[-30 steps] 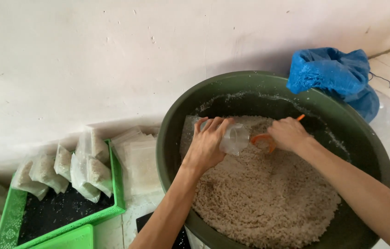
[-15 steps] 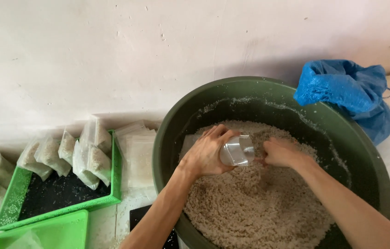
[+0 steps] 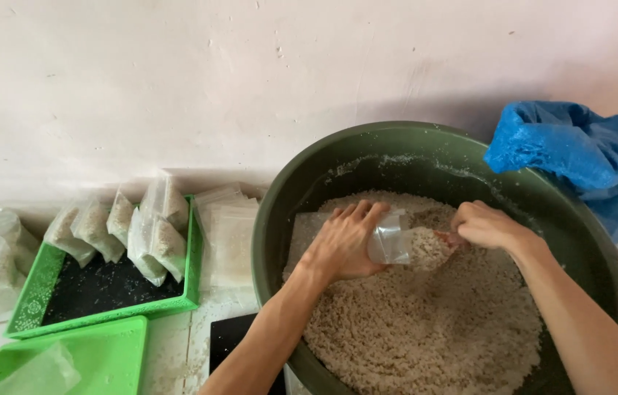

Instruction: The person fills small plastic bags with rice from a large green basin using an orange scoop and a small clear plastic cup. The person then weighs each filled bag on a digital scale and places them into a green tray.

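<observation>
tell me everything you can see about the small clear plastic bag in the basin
The small clear plastic bag is thin, glossy and see-through. It lies on its side over the pale grain in the big dark green basin, mouth open to the right. The left hand grips its closed end. A heaped scoop of grain meets its mouth, brought by the right hand. How much it holds cannot be told.

Clear plastic bag (image 3: 391, 245) — mouth open sideways, over the rice (image 3: 426, 322).

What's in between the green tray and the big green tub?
A stack of flat clear plastic bags lies on the floor between the green tray and the big green tub, seen from the head camera.
</observation>
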